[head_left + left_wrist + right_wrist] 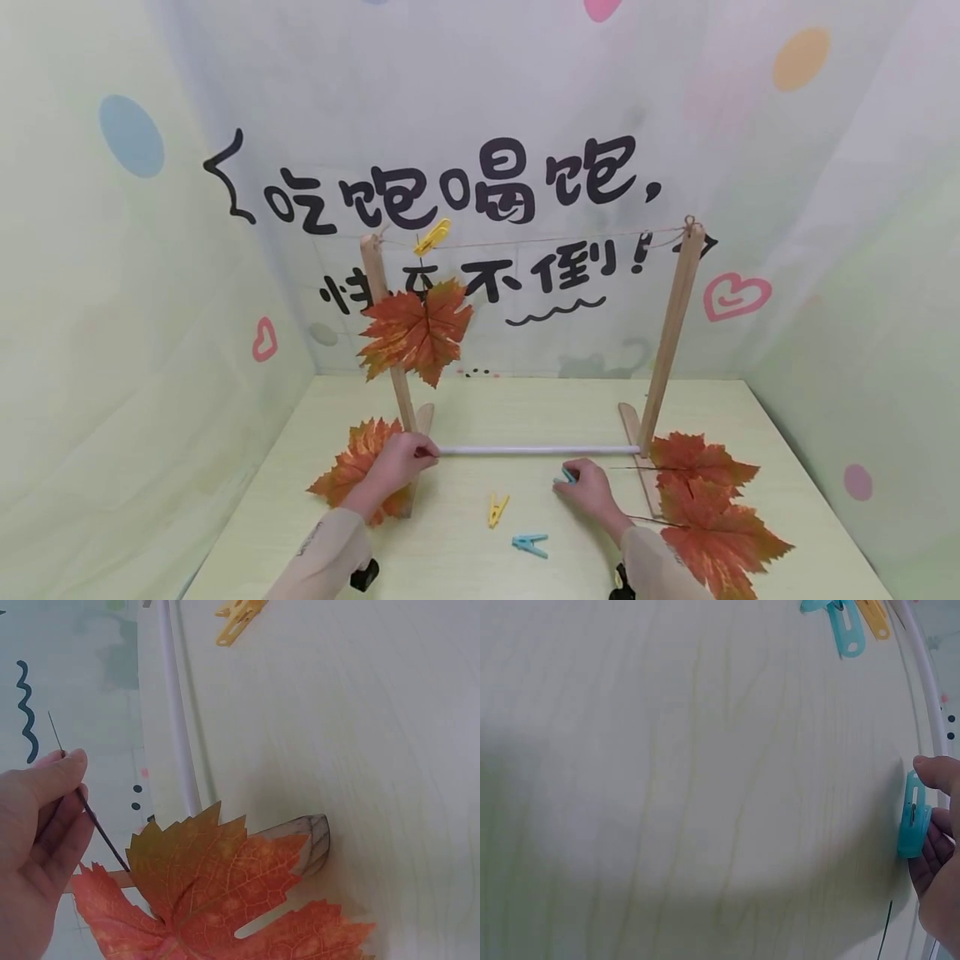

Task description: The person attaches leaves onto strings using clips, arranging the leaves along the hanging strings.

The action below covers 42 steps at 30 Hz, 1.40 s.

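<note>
Between thumb and fingers, my left hand [405, 461] pinches the thin dark stem of an orange-red artificial maple leaf [217, 892], by the rack's left post. My right hand [588, 487] holds a blue clothespin [913, 825] over the table, right of centre. A yellow clothespin [497, 510] and another blue clothespin [531, 545] lie on the table between my hands. From the string [525, 244] across the wooden rack, a yellow clothespin [432, 237] hangs a maple leaf [422, 329] near the left post.
Two more maple leaves [723, 533] lie by the right post [671, 342], their stems pointing left. A white rod [536, 450] joins the bases of the rack's posts. Behind the table [450, 567] hangs a printed cloth [480, 92] with dark lettering.
</note>
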{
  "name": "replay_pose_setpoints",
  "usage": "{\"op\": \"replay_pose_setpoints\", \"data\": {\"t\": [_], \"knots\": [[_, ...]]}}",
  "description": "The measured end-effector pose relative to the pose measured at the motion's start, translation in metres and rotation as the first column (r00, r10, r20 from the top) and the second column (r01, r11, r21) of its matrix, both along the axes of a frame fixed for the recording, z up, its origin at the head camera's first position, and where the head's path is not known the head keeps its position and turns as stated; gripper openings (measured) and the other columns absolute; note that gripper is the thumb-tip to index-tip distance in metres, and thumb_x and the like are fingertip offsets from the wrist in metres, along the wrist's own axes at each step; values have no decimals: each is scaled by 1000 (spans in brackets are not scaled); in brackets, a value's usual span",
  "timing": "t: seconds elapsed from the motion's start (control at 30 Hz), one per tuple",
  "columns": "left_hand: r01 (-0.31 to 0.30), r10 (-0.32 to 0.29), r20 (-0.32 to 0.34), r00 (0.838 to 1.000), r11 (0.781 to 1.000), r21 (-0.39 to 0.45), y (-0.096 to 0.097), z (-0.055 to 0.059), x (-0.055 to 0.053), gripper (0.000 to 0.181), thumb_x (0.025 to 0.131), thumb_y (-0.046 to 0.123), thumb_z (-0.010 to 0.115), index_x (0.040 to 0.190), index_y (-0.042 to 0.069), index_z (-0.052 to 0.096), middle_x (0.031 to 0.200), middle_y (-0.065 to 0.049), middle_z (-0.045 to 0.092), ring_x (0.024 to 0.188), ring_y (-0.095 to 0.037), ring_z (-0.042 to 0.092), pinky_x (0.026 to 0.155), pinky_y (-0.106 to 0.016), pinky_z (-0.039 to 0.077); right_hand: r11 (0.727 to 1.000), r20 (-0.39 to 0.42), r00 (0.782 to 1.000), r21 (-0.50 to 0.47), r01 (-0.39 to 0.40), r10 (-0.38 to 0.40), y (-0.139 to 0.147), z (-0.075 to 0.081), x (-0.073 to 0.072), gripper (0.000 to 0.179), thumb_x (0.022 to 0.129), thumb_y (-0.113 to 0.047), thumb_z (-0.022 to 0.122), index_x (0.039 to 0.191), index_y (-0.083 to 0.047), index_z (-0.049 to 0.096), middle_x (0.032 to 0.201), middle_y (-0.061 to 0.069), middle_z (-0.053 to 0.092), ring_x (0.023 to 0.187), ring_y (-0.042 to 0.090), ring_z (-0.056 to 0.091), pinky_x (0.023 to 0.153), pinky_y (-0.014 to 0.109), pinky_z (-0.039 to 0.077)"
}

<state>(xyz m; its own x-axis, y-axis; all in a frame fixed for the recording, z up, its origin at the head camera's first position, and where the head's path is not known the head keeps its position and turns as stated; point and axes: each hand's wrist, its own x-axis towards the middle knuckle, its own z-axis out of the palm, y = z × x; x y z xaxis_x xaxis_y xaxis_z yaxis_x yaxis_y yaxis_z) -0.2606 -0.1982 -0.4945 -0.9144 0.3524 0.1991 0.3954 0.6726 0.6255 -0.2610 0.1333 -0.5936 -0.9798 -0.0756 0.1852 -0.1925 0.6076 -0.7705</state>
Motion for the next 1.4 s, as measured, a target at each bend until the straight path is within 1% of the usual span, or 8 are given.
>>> {"op": "replay_pose_setpoints", "data": {"t": [0.13, 0.2, 0.3, 0.37, 0.43, 0.9, 1.1, 1.4], "knots": [[-8, 8, -10, 1000, 1000, 11, 3, 7, 0, 9, 76, 0, 70, 79, 7, 70, 75, 0, 65, 66, -8, 57, 58, -19, 50, 999, -19, 999, 33, -28, 28, -4, 2, -2, 25, 68, -9, 74, 67, 3, 52, 63, -1, 37, 61, 12, 34, 57, 25, 31], [-14, 14, -18, 1000, 1000, 13, 5, 10, 0, 9, 76, 0, 70, 78, 8, 70, 74, 2, 65, 66, -8, 57, 59, -19, 49, 998, -35, 999, 59, -21, 23, -5, 0, -3, 25, 67, -9, 74, 65, 2, 52, 62, -2, 37, 60, 11, 34, 56, 25, 31], [-8, 9, -38, 999, 1000, 29, 10, 15, 0, 6, 77, 3, 70, 79, 8, 69, 74, 2, 64, 67, -8, 57, 59, -19, 49, 996, -56, 998, 87, -10, 15, -5, -2, -3, 18, 67, -8, 74, 73, 2, 61, 66, -1, 49, 62, 10, 42, 59, 28, 40], [-11, 13, -43, 999, 999, 46, 14, 20, 1, 3, 77, 5, 70, 79, 8, 69, 74, 3, 64, 67, -8, 57, 60, -18, 49, 995, -60, 998, 98, -3, 9, -4, -4, -3, 21, 68, -8, 75, 84, 1, 66, 73, 1, 57, 68, 12, 48, 64, 31, 45], [-12, 15, -53, 998, 998, 60, 19, 24, 2, 3, 77, 6, 70, 79, 8, 68, 74, 4, 64, 67, -8, 57, 60, -18, 49, 994, -62, 998, 105, -14, 21, -3, -4, -2, 21, 69, -8, 74, 86, 2, 66, 76, 4, 59, 69, 14, 50, 65, 34, 46], [-4, 36, -202, 979, 987, 158, 44, 47, -3, 5, 76, 4, 71, 79, 7, 68, 73, 2, 64, 67, -9, 58, 61, -19, 51, 993, -70, 997, 119, -18, 27, 1, 1, 1, 21, 71, -9, 73, 88, 1, 67, 74, 2, 57, 67, 12, 47, 65, 33, 45], [-44, 79, -157, 984, 975, 218, 54, 60, 0, 4, 77, 6, 71, 80, 7, 68, 73, 3, 64, 66, -8, 59, 62, -19, 52, 995, -41, 999, 97, -28, 32, 2, 2, 2, 17, 72, -9, 72, 85, 0, 66, 69, 1, 51, 64, 12, 43, 61, 30, 41], [-87, 123, -109, 986, 954, 288, 66, 75, 4, 5, 78, 8, 71, 81, 10, 68, 74, 4, 64, 67, -9, 58, 63, -20, 51, 997, -34, 998, 63, -43, 45, 9, 13, 0, 19, 73, -8, 73, 88, 0, 66, 79, 4, 63, 71, 14, 54, 63, 30, 46]]}}
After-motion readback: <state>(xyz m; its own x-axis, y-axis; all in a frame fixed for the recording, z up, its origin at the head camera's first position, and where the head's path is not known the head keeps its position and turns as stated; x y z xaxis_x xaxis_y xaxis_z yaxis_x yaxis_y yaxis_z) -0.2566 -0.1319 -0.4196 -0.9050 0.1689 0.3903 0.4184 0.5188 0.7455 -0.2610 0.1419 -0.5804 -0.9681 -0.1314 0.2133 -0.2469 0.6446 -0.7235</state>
